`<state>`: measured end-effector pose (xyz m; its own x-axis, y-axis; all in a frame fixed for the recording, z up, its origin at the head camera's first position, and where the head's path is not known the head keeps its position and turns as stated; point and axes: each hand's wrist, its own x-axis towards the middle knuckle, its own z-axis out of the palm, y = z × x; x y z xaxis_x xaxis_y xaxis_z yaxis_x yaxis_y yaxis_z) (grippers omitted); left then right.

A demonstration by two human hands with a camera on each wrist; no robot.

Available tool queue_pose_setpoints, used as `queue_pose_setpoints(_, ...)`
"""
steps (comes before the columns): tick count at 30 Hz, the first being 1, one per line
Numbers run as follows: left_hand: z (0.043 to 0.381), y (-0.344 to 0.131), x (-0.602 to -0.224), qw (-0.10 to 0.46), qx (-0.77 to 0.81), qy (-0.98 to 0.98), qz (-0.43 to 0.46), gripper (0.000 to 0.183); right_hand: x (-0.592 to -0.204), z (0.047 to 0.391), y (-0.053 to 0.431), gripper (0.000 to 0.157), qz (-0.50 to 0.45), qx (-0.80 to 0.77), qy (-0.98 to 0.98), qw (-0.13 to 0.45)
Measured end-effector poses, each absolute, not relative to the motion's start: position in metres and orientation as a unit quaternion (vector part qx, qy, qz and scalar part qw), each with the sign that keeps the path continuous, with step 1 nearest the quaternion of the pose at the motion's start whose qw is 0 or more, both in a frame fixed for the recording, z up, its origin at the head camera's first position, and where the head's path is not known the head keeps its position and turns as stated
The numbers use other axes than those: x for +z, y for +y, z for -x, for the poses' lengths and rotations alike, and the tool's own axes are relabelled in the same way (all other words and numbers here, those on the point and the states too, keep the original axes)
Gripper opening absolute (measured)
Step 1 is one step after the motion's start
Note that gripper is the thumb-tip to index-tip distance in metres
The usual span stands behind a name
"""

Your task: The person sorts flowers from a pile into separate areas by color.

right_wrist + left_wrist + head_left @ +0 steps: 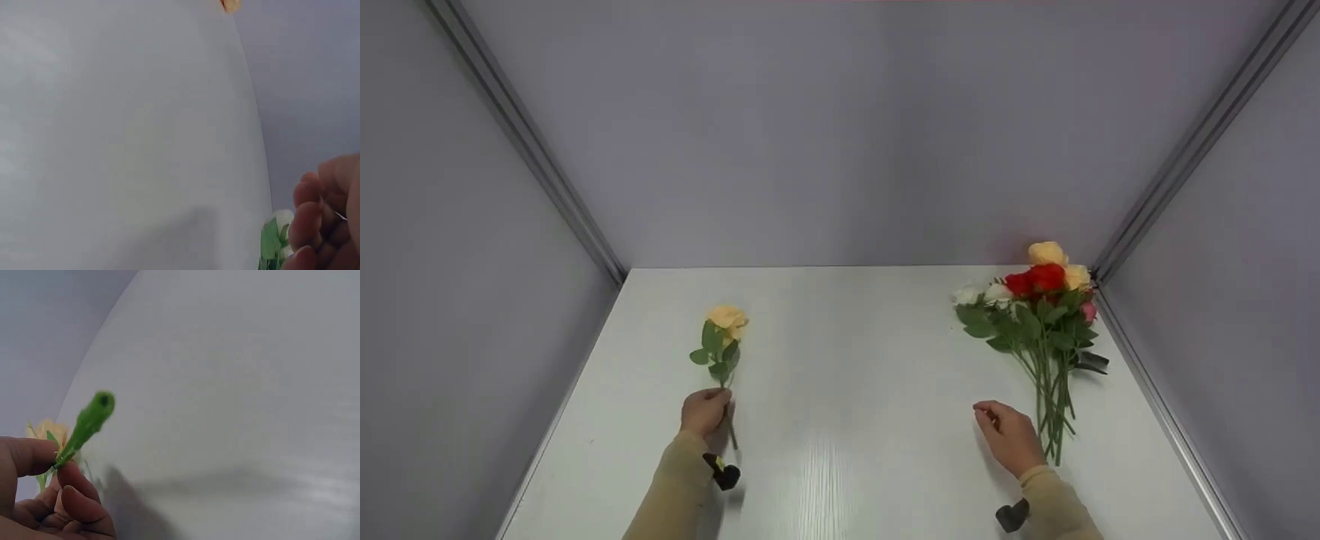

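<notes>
With the white tabletop read as a clock face in the head view and 12 at the back wall, a single peach-yellow rose is found at about 10 o'clock. Its stem is pinched between thumb and fingers by the left hand, at 9 o'clock. The bloom is pointed towards 12 and the lower stem towards 5 or 6. In the left wrist view, the stem end is seen raised off the tabletop and angled towards 1 o'clock, with a dark spot at its tip.

The right hand is held at between 3 and 4 o'clock, its fingers loosely curled around nothing. Whether the nearby stem ends are touched by its wrist side cannot be told.

At 2 o'clock a bunch of roses is laid, with peach-yellow, red, white and pink blooms gathered towards 12 and green stems directed towards 6. A small black object, too unclear to be identified, is set by the bunch at its 4 o'clock side.

Tan sleeves are worn on both arms, and a black wrist camera is fixed at the left wrist.
</notes>
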<state>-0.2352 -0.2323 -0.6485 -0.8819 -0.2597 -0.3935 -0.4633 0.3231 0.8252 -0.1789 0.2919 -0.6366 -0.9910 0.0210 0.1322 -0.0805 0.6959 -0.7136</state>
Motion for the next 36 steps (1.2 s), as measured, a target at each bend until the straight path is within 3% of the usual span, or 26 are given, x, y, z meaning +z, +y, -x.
queue_pose_setpoints(14,0.226,-0.306,-0.645,0.018,0.316,0.911,0.263,0.034,-0.637,0.182,0.356,0.029,0.085,0.345,-0.933,0.054)
queue_pose_setpoints(22,0.216,-0.337,-0.648,-0.049,0.348,0.884,0.308,0.03,-0.64,0.182,0.366,0.031,0.097,0.345,-0.932,0.05)
queue_pose_setpoints(36,0.203,-0.379,-0.647,-0.039,0.251,0.897,0.363,0.024,-0.638,0.178,0.381,0.036,0.121,0.346,-0.928,0.07)
